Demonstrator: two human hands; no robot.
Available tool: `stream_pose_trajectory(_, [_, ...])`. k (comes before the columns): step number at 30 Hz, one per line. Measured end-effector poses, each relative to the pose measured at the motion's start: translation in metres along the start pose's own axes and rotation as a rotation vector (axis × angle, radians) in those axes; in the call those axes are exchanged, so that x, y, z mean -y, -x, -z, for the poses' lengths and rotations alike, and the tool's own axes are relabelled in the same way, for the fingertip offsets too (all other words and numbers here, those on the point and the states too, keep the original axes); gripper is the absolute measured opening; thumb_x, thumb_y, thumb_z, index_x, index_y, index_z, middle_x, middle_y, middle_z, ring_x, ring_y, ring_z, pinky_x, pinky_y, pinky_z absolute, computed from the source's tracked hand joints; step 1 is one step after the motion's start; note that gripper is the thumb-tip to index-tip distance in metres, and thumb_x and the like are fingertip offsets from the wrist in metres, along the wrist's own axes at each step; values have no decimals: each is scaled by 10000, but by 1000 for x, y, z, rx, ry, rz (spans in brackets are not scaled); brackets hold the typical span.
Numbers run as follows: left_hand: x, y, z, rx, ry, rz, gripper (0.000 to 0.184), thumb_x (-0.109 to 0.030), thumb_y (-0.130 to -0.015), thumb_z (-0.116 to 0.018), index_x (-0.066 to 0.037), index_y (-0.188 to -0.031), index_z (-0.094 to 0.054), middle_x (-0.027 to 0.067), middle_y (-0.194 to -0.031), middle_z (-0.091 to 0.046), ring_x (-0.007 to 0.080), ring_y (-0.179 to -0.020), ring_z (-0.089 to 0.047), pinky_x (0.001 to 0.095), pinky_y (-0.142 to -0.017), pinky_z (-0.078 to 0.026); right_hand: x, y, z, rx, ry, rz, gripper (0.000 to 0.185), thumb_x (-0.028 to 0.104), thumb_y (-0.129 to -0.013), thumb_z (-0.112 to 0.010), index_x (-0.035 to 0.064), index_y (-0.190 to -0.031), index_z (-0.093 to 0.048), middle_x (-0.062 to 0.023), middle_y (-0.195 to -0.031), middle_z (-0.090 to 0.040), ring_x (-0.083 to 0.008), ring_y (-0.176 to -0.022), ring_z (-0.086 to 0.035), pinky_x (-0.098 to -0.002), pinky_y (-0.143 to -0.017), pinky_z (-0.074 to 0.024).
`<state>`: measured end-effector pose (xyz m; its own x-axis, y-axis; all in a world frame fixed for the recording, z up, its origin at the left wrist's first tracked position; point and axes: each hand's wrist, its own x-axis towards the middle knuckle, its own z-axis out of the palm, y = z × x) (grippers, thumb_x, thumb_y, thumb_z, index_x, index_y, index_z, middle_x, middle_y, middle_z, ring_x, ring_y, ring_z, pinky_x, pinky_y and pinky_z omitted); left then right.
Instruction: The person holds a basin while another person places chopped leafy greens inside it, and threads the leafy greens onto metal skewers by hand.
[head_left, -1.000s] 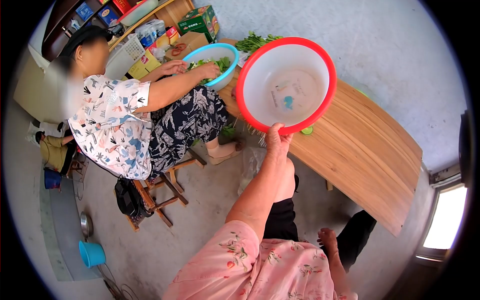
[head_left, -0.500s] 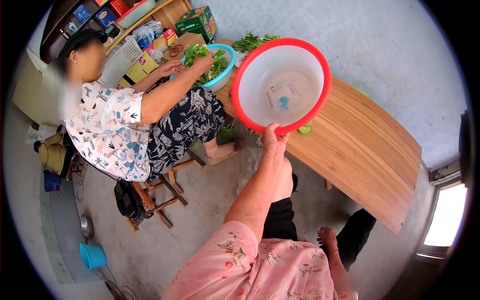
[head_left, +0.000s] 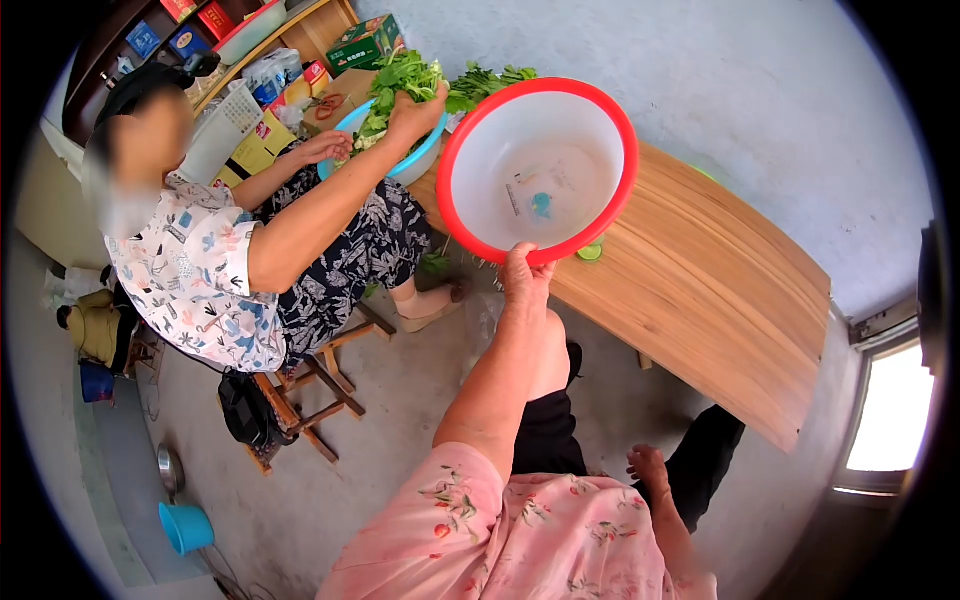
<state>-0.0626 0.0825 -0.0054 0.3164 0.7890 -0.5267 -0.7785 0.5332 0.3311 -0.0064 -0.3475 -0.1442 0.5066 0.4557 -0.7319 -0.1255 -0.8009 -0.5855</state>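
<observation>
My left hand (head_left: 528, 275) grips the near rim of a white plastic basin (head_left: 490, 190) with a red edge. The basin is tilted so that its inside faces me; a small blue print and some faint markings show on its bottom. It is held over the left part of a wooden table (head_left: 700, 270). Down by my right leg, my right hand (head_left: 648, 467) hangs with its fingers loosely apart and nothing in them. A bunch of leafy greens (head_left: 490, 84) lies on the table behind the basin.
A seated person (head_left: 200, 270) at the left lifts leafy greens (head_left: 408, 85) over a blue-rimmed basin (head_left: 425, 155). Wooden stools (head_left: 330, 385) stand on the floor, with a blue bucket (head_left: 186, 527) farther left. A small green object (head_left: 590, 250) is on the table's near edge.
The other person's hand has raised a bunch of greens higher above the blue-rimmed basin. My view has shifted slightly; my left hand still holds the red-rimmed basin in much the same pose.
</observation>
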Motion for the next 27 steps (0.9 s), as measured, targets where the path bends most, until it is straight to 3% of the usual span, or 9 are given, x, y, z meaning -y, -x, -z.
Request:
stream_pose_trajectory(9, [-4,2,1,37,-20,-38,337,77,-649,-535,12,-974,-475,117,-918,-557,239,-771,-610,404,-667,-573,-1,-2,-2,-12,23,19,356,164,-782,-593,-52,-1064,-561,-155,-732,-629,-203,-560,-637,-296,-446,-493])
stream_pose_trajectory(15, [-1,-4,5,-13,-85,-25,312,87,-636,-544,-3,-926,-469,102,-870,-543,227,-721,-589,375,-594,-561,1,0,0,-7,60,19,359,166,-788,-598,-55,-1069,-556,-156,-738,-630,-201,-560,-638,-296,-448,-494])
stream_pose_trajectory(17, [5,-11,7,-132,-112,-79,299,90,-624,-559,-12,-888,-463,93,-817,-536,223,-658,-571,358,-521,-535,1,-1,0,2,50,23,362,168,-791,-598,-57,-1071,-554,-156,-737,-630,-202,-561,-638,-296,-453,-498])
stream_pose_trajectory(24, [9,-5,0,-127,-134,-100,357,83,-602,-584,-11,-921,-456,96,-818,-535,230,-646,-566,341,-447,-494,5,0,3,0,69,6,316,163,-806,-567,-59,-1030,-575,-133,-748,-622,-207,-589,-638,-304,-480,-509])
stream_pose_trajectory(27, [9,3,-6,-110,-176,-137,237,82,-636,-574,-14,-829,-475,87,-768,-530,216,-617,-553,335,-452,-500,1,-2,2,12,47,22,352,171,-795,-592,-51,-1066,-555,-159,-731,-628,-206,-557,-635,-294,-450,-493])
